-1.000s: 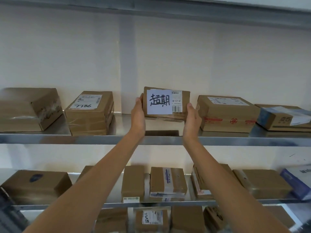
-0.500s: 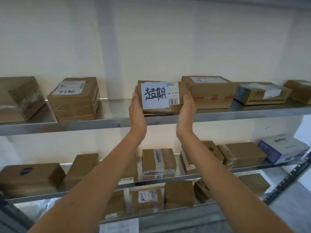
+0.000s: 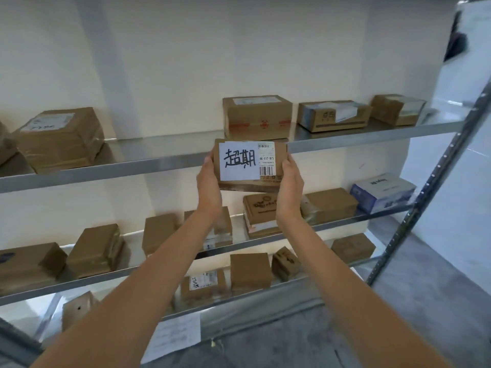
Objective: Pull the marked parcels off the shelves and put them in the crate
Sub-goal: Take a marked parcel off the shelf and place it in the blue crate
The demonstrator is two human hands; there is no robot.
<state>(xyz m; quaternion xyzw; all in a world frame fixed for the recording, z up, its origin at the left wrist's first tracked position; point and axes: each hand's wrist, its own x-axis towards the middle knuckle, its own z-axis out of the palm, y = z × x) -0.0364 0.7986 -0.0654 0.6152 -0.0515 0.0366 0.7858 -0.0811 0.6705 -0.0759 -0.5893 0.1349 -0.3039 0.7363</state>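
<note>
Your left hand (image 3: 210, 179) and right hand (image 3: 291, 179) clamp the marked parcel (image 3: 251, 166) by its ends, just in front of the top shelf (image 3: 106, 170). Keep it level, squeeze evenly, and carry it to the crate, which is out of view.

two bare forearms, no sleeves in view, left hand (image 3: 210, 183) and right hand (image 3: 291, 181) both bare, without gloves, rings, watch or wristband, slim wrists, fingernails too small to make out
</note>
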